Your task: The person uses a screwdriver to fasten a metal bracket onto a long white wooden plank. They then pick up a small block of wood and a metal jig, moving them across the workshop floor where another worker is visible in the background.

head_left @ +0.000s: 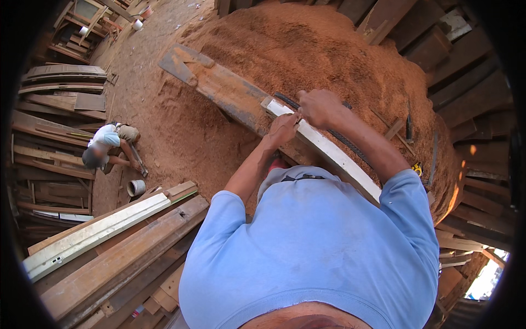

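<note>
A long white-painted wooden beam point(334, 149) lies slantwise in front of me on a sawdust-covered plank bench point(216, 82). My left hand point(284, 130) is closed at the beam's near side, close to its far end. My right hand point(319, 109) is a fist just above the beam, its lower edge close to my left fingertips. A small dark bit shows between the two hands, too small to name. Beyond the beam, partly behind my right forearm, runs a dark ridged metal bar point(350, 147).
A large sawdust heap point(296, 44) rises behind the bench. A yellow tape measure point(417, 168) lies to the right. Stacked boards point(131, 247) fill the lower left, beside a white bucket point(136, 188). Another person point(109, 143) crouches at the left by more timber.
</note>
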Tool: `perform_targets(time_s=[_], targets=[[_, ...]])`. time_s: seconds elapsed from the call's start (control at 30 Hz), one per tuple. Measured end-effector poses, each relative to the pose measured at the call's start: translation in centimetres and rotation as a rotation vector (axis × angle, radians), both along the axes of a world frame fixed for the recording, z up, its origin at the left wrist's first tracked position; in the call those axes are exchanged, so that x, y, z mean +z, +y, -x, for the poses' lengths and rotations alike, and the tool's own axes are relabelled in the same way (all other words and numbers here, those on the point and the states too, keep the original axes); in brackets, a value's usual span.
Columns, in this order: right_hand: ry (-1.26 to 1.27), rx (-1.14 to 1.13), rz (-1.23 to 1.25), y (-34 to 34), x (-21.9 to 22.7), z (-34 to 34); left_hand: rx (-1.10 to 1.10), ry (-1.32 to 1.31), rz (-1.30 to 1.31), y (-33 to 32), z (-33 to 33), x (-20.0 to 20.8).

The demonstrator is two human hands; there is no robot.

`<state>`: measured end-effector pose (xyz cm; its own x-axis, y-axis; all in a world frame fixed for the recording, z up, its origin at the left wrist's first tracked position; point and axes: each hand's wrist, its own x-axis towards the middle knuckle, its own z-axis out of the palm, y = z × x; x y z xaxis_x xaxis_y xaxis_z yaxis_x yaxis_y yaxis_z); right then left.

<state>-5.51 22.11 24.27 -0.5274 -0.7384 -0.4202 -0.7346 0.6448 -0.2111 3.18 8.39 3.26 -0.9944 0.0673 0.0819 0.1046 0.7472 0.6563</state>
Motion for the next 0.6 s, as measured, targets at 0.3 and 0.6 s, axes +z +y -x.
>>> perform_targets(time_s=[0.3,0.6], targets=[[0.004,-0.092,0.195,-0.3,-0.4,-1.4,-0.002,0.008,0.149,-0.4,0.3,-2.6],[-0.023,0.165,0.294,3.5,-1.8,0.0,-0.023,-0.138,0.017,0.5,0.1,1.6]])
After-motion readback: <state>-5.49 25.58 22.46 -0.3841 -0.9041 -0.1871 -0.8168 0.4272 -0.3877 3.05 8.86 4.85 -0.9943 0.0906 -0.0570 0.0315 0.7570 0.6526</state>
